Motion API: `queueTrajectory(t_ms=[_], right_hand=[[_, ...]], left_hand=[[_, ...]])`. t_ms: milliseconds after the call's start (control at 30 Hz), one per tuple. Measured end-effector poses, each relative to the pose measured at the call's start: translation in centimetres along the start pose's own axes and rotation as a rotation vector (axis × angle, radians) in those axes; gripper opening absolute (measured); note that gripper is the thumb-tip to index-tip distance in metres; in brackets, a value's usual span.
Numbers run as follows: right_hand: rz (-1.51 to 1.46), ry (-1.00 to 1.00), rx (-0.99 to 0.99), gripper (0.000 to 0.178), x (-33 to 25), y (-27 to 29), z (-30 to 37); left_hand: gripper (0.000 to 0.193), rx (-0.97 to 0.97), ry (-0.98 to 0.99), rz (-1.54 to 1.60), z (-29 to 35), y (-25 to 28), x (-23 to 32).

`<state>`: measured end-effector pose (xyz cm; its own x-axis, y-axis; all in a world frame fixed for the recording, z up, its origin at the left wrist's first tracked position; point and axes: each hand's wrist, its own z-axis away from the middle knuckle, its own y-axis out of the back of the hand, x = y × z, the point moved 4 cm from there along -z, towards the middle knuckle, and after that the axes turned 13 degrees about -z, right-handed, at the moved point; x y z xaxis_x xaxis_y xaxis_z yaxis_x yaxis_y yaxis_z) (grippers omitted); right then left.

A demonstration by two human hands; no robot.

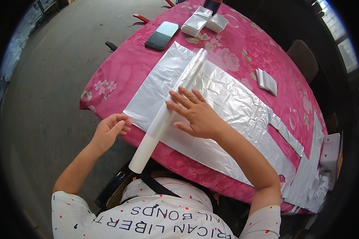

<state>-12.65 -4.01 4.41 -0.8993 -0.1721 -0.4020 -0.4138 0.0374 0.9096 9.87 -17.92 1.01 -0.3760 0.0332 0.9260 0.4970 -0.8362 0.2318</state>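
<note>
A silvery plastic bag (227, 115) with long handle strips lies spread flat over the near side of the table. Across its left part rests a pale roll (145, 151), slanting from upper right to lower left, its near end jutting past the table edge. Fingers spread, my right hand (197, 113) lies palm down on the middle of this roll. My left hand (111, 131) is at the bag's left corner by the table edge, its fingers curled in around the plastic's edge. Exactly how the fingertips grip is partly hidden.
Folded silvery packets (197, 20) and a phone (162, 36) lie at the far side of the pink flowered table (119, 83). Another packet (266, 81) sits to the right. A white box (330, 150) and crumpled plastic (318, 191) are at the right edge. A chair (303, 59) stands beyond.
</note>
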Motion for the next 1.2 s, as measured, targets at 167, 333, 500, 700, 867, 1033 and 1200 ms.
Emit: queueTrajectory(t_ms=[167, 333, 500, 700, 867, 1033, 1200], right_hand=[[-0.071, 0.012, 0.123, 0.056, -0.5, -2.8, -7.0], [-0.124, -0.178, 0.451, 0.063, -1.9, -4.4, -10.4], [-0.671, -0.448, 0.904, 0.088, -0.7, -4.3, -8.1], [-2.054, -0.44, 0.996, 0.067, -0.3, 0.3, -2.7], [-1.804, -0.445, 1.109, 0.065, -0.2, 2.6, 1.6], [-2.109, -0.144, 1.137, 0.061, -1.1, 2.2, 4.9], [-2.095, -0.105, 1.197, 0.056, -2.3, 2.0, 7.1]], left_hand=[[0.025, 0.063, 0.004, -0.157, 2.0, -0.6, 0.2], [0.048, 0.115, -0.153, -0.673, 2.7, -2.2, 1.4], [0.055, -0.258, 0.114, -0.008, 3.0, -3.6, 0.1], [0.062, -0.814, 0.195, 0.674, 3.5, -8.6, 2.3], [0.043, -0.601, 0.202, 0.054, 2.5, -11.9, 4.9], [0.039, -0.953, 0.212, 0.498, 3.9, -15.0, 6.0], [0.041, -1.057, 0.219, 0.607, 4.6, -16.7, 5.8]])
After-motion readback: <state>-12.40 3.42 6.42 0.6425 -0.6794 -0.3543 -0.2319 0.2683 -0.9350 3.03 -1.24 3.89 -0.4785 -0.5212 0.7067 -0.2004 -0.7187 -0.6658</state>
